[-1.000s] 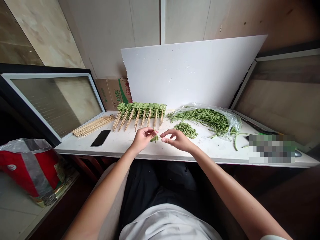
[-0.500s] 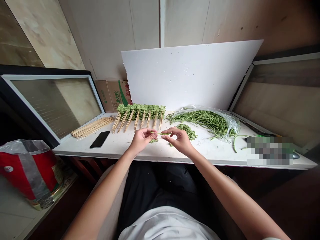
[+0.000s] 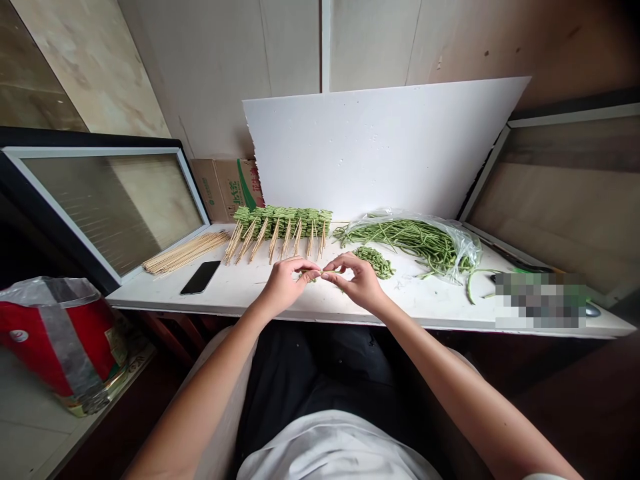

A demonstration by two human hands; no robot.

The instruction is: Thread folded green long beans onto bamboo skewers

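Two hands are working just above the table (image 3: 250,297), centre frame; left hand (image 3: 285,287) and right hand (image 3: 357,283) are both grasping a short bean piece (image 3: 333,272), pinching it between their fingertips, the hands nearly meeting; a bean pile (image 3: 374,262) is lying just beyond right hand; skewered beans (image 3: 283,223) are standing in a row behind; loose skewers (image 3: 187,253) and a phone (image 3: 200,277) are lying left; a bagged bean heap (image 3: 410,241) is sitting right.
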